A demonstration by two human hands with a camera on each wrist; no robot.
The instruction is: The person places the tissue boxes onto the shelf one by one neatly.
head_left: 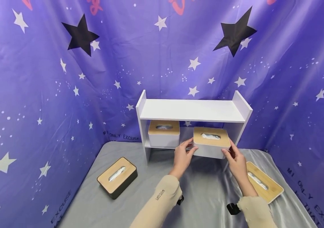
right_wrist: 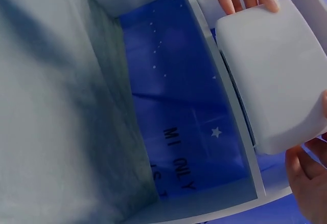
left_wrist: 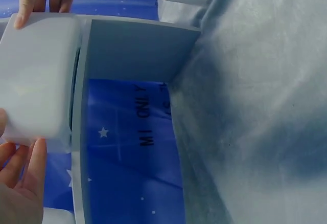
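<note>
Between both hands is a white tissue box with a wood-look lid [head_left: 199, 139], at the right half of the white shelf's [head_left: 193, 110] middle board. My left hand [head_left: 182, 157] grips its left end and my right hand [head_left: 236, 161] its right end, thumbs on the front face. The wrist views show the box's white front [left_wrist: 38, 78] close over the board's edge, fingers at both ends. A second white tissue box [head_left: 164, 139] stands on the same board at the left.
A black tissue box with a wood-look lid [head_left: 119, 177] lies on the grey cloth [head_left: 196, 202] at the left. Another wood-topped tissue box [head_left: 264, 183] lies at the right, partly behind my right forearm. A purple star-printed curtain [head_left: 150, 57] surrounds the table.
</note>
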